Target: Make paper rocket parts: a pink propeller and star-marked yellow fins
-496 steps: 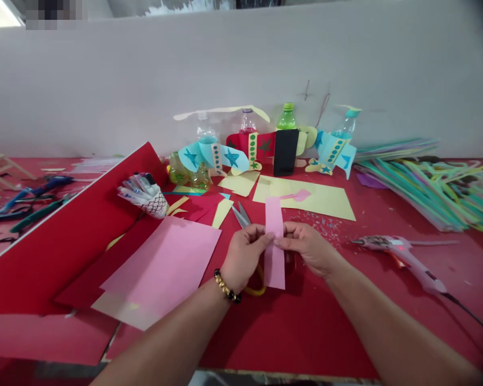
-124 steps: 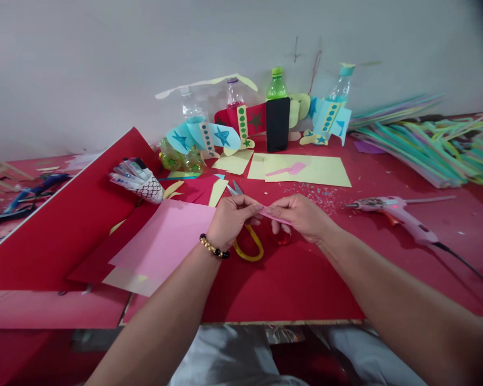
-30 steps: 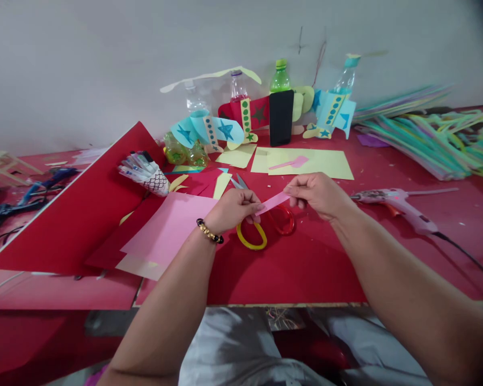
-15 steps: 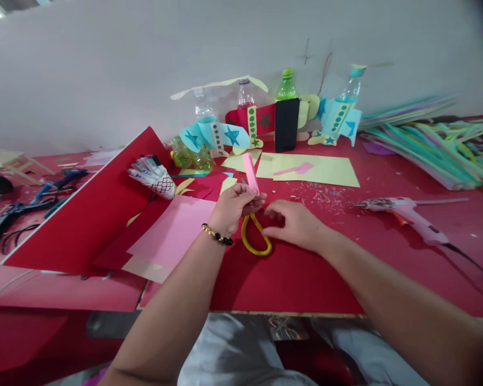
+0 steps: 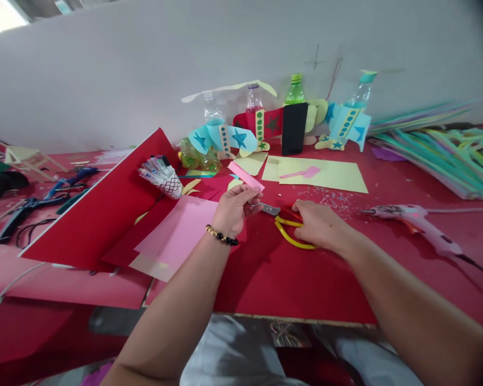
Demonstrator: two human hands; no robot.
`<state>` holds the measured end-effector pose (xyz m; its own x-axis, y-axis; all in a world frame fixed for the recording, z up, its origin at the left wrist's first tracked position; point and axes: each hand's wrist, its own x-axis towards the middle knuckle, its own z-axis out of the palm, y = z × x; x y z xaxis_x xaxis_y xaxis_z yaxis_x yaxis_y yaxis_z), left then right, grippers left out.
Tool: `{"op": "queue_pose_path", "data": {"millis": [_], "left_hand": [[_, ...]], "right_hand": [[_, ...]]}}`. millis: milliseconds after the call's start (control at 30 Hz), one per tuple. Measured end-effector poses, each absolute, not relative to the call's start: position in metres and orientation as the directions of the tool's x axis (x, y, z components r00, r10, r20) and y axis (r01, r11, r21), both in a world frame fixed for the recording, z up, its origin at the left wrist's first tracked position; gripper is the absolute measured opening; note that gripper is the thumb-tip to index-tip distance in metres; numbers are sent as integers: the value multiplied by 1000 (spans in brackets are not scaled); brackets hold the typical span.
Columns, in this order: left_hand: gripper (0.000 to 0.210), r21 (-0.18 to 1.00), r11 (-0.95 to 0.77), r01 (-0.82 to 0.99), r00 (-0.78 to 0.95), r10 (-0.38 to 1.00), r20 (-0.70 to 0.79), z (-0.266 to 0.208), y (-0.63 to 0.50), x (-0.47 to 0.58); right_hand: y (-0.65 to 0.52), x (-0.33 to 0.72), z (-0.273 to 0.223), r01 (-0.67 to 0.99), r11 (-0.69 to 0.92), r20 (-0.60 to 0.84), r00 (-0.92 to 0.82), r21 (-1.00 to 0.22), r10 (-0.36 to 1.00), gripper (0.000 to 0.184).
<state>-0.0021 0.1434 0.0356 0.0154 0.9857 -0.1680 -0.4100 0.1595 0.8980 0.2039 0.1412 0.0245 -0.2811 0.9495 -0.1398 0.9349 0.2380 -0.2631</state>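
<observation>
My left hand (image 5: 234, 210) pinches a folded-looking strip of pink paper (image 5: 242, 175) between thumb and fingers, above the red tabletop. A bead bracelet (image 5: 221, 235) circles that wrist. My right hand (image 5: 322, 222) is closed on the scissors (image 5: 286, 221), which have yellow and red handles. Their blades (image 5: 270, 209) point left toward my left hand, and its fingers partly cover the tips. Under and beside my left hand lie pink paper sheets (image 5: 177, 230). Beyond my hands, a pink spoon-shaped cutout (image 5: 306, 172) rests on pale yellow paper (image 5: 342, 177).
A glue gun (image 5: 422, 220) with its cord lies at right, near a heap of coloured strips (image 5: 438, 161). Decorated bottles (image 5: 295, 91) and a black phone (image 5: 294, 128) stand along the wall. A pen holder (image 5: 167, 182) and a slanted red board (image 5: 100, 214) are at left.
My right hand has taken hold of the scissors and turned them, swinging the handles to the right. The pink strip in my left hand has tilted to the left. The view has shifted slightly.
</observation>
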Motion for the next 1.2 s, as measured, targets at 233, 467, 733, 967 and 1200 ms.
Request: {"op": "queue_pose_path", "data": {"millis": [233, 467, 733, 967, 1200], "left_hand": [[22, 885, 121, -449, -25, 989, -148, 41, 141, -6], [23, 869, 28, -494, -86, 993, -81, 49, 140, -12], [22, 832, -68, -550, -156, 988, -22, 53, 139, -15], [19, 842, -74, -534, -177, 984, -26, 55, 138, -13], [19, 860, -71, -506, -192, 981, -32, 58, 137, -13]], "right_hand": [[153, 213, 22, 651, -20, -185, -186, -759, 965, 27], [131, 202, 24, -24, -135, -101, -537, -991, 837, 48], [121, 206, 21, 91, -42, -92, -662, -995, 744, 49], [122, 208, 15, 175, -51, -157, -676, -983, 720, 51], [121, 208, 20, 203, -37, -167, -674, -978, 720, 53]]}}
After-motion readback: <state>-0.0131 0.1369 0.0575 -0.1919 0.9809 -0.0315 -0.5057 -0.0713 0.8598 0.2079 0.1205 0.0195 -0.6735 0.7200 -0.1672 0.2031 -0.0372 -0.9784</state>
